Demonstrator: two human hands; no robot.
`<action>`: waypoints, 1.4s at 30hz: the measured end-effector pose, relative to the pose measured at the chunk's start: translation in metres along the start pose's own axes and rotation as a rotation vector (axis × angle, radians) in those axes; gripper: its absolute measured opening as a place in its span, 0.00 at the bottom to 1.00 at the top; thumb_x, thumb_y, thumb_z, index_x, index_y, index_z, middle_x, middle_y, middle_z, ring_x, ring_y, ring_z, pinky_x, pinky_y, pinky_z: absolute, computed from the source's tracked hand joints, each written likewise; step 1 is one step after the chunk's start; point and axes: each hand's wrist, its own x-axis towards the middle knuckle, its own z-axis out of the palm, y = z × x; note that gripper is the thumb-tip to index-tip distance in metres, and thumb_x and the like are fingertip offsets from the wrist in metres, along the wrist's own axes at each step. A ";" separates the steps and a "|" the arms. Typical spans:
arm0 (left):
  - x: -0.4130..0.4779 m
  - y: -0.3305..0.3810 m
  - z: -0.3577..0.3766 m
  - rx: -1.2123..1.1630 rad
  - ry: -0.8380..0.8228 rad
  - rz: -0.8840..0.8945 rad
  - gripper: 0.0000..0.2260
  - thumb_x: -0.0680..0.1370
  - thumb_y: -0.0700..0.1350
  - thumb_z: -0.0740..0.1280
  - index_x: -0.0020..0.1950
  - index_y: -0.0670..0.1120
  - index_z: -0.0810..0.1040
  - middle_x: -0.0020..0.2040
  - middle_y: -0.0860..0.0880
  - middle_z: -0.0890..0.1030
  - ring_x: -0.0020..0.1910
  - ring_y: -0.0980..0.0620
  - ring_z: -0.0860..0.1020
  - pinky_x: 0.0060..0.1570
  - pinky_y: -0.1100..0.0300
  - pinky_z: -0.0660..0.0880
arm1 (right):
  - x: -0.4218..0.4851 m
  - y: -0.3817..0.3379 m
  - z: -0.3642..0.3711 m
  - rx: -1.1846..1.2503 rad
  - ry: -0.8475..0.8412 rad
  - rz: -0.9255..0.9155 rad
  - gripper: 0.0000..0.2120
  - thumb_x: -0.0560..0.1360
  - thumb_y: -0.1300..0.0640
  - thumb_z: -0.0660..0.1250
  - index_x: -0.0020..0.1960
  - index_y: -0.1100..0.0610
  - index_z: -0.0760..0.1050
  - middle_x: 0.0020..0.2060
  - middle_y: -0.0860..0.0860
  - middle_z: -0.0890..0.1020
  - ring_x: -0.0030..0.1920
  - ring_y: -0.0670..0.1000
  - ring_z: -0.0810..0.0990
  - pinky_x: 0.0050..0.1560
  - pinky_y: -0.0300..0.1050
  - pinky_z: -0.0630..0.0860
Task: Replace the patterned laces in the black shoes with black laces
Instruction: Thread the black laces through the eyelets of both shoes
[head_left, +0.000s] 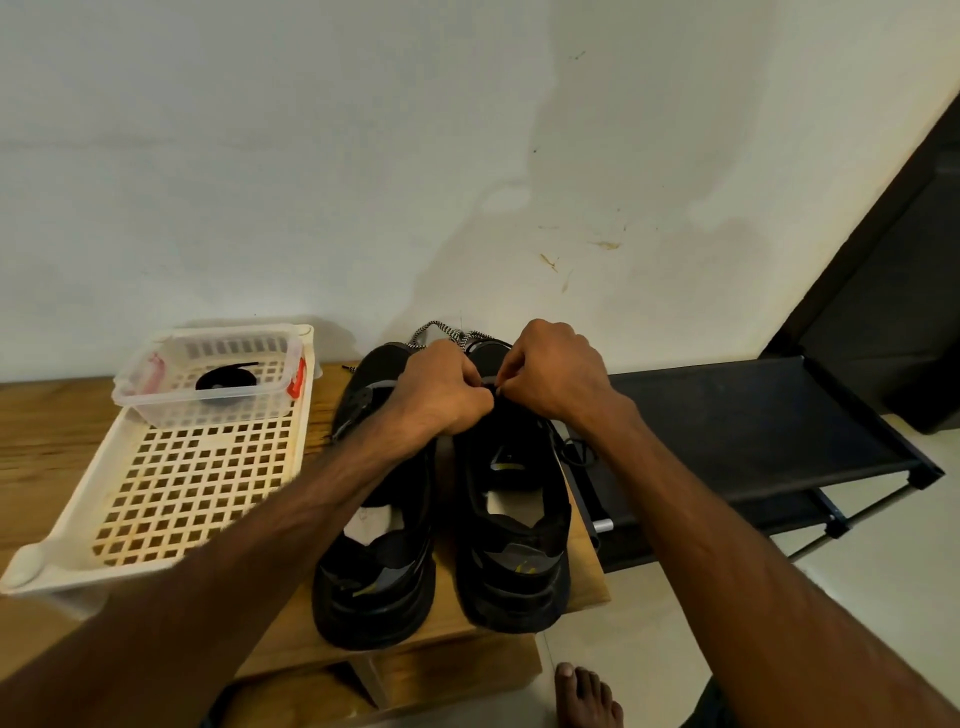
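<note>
— What does the person wear on the arms?

— Both are bare. The left forearm (291, 514) and the right forearm (727, 530) show uncovered from the picture's edge down to the wrists, and long sinew lines run along each.

— And the hands?

— The left hand (441, 387) and the right hand (550, 369) are bare too. The knuckles make plain ridges on the backs.

— Anything lower down?

— A bare foot (587, 696) shows at the bottom edge, cut off behind the toes, the big toe on its left side, the nails just visible.

— Any clothing at all?

— Only a strip of dark cloth (709, 709) at the bottom edge under the right forearm. Too little of it shows to tell the garment.
</note>
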 end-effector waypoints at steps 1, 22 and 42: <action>0.000 0.000 -0.001 -0.015 -0.003 -0.011 0.12 0.74 0.37 0.69 0.54 0.45 0.87 0.53 0.47 0.85 0.48 0.52 0.80 0.48 0.60 0.76 | 0.000 -0.001 0.000 -0.006 0.000 0.005 0.04 0.71 0.55 0.75 0.46 0.50 0.87 0.44 0.50 0.86 0.45 0.54 0.83 0.47 0.49 0.82; 0.010 -0.005 -0.002 -0.164 -0.047 -0.074 0.10 0.76 0.34 0.69 0.51 0.46 0.87 0.35 0.49 0.82 0.31 0.54 0.78 0.33 0.62 0.74 | -0.003 0.006 0.006 -0.034 -0.050 -0.109 0.09 0.72 0.57 0.72 0.51 0.50 0.87 0.48 0.51 0.87 0.46 0.55 0.84 0.46 0.48 0.82; 0.016 -0.017 0.001 -0.269 -0.049 -0.105 0.10 0.82 0.34 0.62 0.47 0.37 0.83 0.42 0.44 0.82 0.41 0.45 0.86 0.45 0.53 0.85 | -0.003 0.001 0.012 0.074 -0.023 -0.030 0.03 0.74 0.57 0.76 0.45 0.50 0.87 0.43 0.49 0.87 0.43 0.50 0.83 0.42 0.43 0.77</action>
